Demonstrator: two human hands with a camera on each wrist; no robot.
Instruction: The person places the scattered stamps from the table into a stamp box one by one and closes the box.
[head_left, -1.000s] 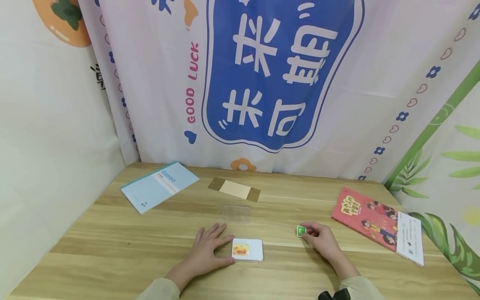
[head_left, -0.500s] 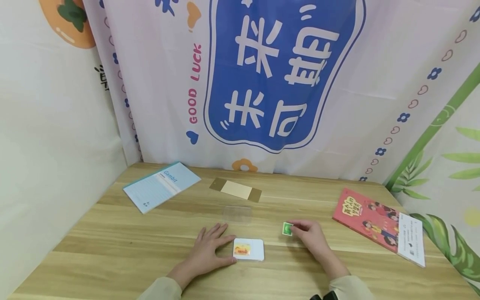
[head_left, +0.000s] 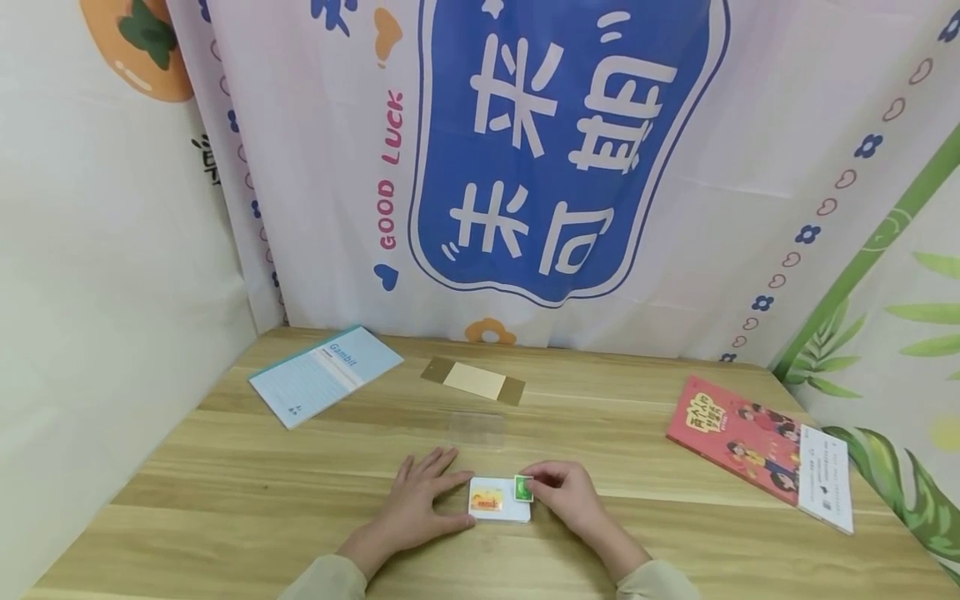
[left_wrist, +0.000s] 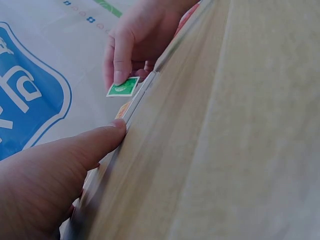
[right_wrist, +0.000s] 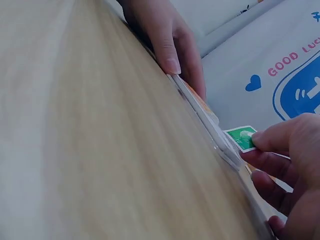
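My right hand (head_left: 567, 497) pinches a small green stamp (head_left: 523, 489) with a white border between thumb and fingers. In the head view the stamp overlaps the right end of a white card stack (head_left: 506, 511). The right wrist view shows the green stamp (right_wrist: 242, 138) tilted close over the stack's edge. An orange-and-yellow stamp (head_left: 486, 499) lies on the left part of the stack. My left hand (head_left: 420, 504) rests on the table with fingers spread, its thumb and index fingertip at the stack's left end.
Behind the stack lies a clear plastic lid (head_left: 477, 431), and farther back a brown-and-cream card strip (head_left: 474, 381). A blue notebook (head_left: 326, 377) is at the back left, a red book (head_left: 738, 442) at the right. A printed curtain (head_left: 330, 208) hangs behind the wooden table (head_left: 225, 500).
My right hand has carried the green stamp leftward across the table, from well right of the white card stack to its right end. The left hand has stayed in place.
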